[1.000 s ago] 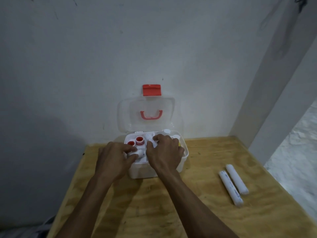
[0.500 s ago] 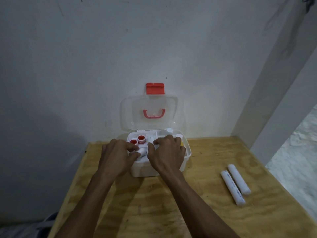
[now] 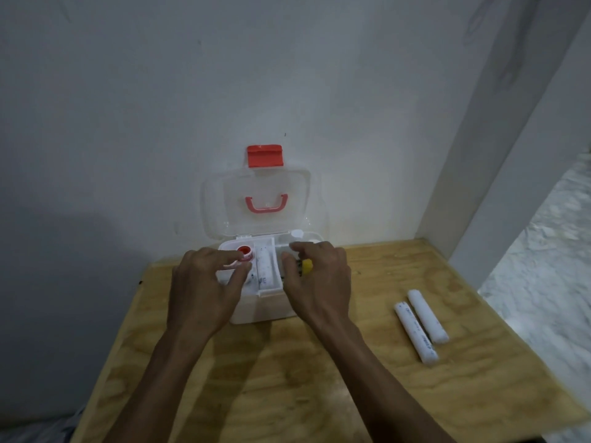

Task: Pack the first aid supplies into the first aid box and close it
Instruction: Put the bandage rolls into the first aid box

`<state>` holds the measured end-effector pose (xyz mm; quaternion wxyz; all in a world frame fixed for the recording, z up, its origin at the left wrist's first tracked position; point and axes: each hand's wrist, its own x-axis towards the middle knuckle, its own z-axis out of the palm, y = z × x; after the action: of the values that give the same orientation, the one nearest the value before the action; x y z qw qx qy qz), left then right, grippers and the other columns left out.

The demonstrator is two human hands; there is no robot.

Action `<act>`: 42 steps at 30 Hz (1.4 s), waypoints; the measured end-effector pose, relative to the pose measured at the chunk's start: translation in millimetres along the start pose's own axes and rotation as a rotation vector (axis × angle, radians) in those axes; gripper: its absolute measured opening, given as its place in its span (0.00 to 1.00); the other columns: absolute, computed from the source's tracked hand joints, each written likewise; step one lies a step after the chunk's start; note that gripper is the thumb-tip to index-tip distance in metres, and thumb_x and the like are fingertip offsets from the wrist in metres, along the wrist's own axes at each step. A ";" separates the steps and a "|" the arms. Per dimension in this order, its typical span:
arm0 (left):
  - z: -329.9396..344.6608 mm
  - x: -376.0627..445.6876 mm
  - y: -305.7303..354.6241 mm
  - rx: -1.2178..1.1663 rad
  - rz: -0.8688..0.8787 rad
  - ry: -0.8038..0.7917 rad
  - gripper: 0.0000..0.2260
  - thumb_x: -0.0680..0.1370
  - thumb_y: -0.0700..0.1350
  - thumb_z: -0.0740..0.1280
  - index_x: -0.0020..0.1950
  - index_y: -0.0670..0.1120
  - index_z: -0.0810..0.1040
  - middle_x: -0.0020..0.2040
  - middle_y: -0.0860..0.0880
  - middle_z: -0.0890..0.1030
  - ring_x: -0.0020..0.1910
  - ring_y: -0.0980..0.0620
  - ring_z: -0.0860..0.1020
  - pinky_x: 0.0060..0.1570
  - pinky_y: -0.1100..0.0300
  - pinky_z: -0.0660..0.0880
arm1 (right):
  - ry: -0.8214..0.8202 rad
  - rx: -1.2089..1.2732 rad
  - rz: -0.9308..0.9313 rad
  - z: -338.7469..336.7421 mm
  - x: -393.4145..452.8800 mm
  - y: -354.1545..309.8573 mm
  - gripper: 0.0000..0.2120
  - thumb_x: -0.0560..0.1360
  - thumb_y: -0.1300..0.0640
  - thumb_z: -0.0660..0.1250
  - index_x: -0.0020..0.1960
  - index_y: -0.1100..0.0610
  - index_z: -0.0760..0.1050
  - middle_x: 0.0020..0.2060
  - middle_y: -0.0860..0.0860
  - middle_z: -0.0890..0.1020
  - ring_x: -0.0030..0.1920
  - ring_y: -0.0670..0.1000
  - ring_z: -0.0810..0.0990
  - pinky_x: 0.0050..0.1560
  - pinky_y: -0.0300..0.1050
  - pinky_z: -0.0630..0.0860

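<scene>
Head view: both hands hover over the open box [image 3: 262, 310] at the bench's back edge, left hand [image 3: 204, 292] loosely spread by a red-capped bottle [image 3: 245, 252], right hand [image 3: 316, 279] spread too, neither clamped, apparently settling supplies. Two rolls [image 3: 420, 324] lie unpacked near the right edge. Next, fetch them; nothing blocks the reach, lid [image 3: 256, 201] upright.

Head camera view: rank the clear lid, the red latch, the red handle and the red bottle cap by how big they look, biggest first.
1. clear lid
2. red latch
3. red handle, a thin loop about as wide as the latch, so these two are close
4. red bottle cap
</scene>
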<state>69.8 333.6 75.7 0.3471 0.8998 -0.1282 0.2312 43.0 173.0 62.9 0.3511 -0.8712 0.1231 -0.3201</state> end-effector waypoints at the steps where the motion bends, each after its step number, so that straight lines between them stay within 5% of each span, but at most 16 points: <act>1: 0.7 -5.1 9.2 -0.027 0.031 0.039 0.09 0.72 0.47 0.74 0.50 0.46 0.85 0.49 0.47 0.85 0.46 0.48 0.80 0.46 0.58 0.73 | 0.023 0.029 -0.006 -12.1 -1.7 8.1 0.12 0.75 0.48 0.68 0.57 0.49 0.82 0.49 0.47 0.83 0.51 0.47 0.73 0.51 0.49 0.74; 4: 9.8 -24.2 43.1 -0.135 0.087 0.069 0.08 0.71 0.44 0.75 0.49 0.46 0.85 0.45 0.52 0.84 0.41 0.51 0.79 0.43 0.58 0.75 | 0.106 0.065 0.030 -48.3 -4.8 41.1 0.09 0.74 0.49 0.70 0.54 0.47 0.82 0.42 0.42 0.82 0.49 0.48 0.75 0.49 0.48 0.73; 9: 55.1 -53.5 88.0 -0.297 0.060 -0.096 0.06 0.71 0.46 0.75 0.48 0.51 0.84 0.39 0.58 0.80 0.40 0.60 0.77 0.39 0.58 0.77 | 0.137 -0.042 0.159 -99.6 2.4 111.0 0.09 0.73 0.49 0.70 0.53 0.47 0.82 0.39 0.41 0.81 0.48 0.49 0.78 0.50 0.48 0.75; 16: 148.5 -69.8 129.4 -0.180 -0.038 -0.422 0.17 0.72 0.59 0.69 0.59 0.56 0.80 0.43 0.57 0.81 0.42 0.60 0.78 0.43 0.58 0.78 | -0.075 -0.196 0.379 -132.9 16.8 186.8 0.15 0.74 0.47 0.70 0.59 0.50 0.81 0.45 0.46 0.83 0.50 0.48 0.80 0.45 0.42 0.72; 23: 196.6 -69.8 148.4 -0.146 -0.080 -0.543 0.24 0.73 0.63 0.63 0.65 0.55 0.73 0.52 0.52 0.82 0.51 0.53 0.80 0.48 0.52 0.79 | -0.240 -0.195 0.429 -123.7 37.8 215.5 0.22 0.71 0.42 0.70 0.60 0.52 0.79 0.53 0.51 0.83 0.55 0.52 0.80 0.49 0.44 0.75; 42: 199.3 -48.9 163.4 0.038 -0.145 -0.715 0.13 0.68 0.57 0.71 0.49 0.54 0.80 0.42 0.54 0.79 0.39 0.53 0.79 0.33 0.60 0.71 | -0.431 -0.319 0.274 -122.2 45.2 224.5 0.14 0.69 0.53 0.70 0.53 0.55 0.81 0.51 0.52 0.82 0.49 0.52 0.80 0.42 0.43 0.75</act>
<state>29.0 82.1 13.3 0.2791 0.9368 -0.1728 -0.1208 1.2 -74.3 -3.8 0.2678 -0.9386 0.2108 -0.0544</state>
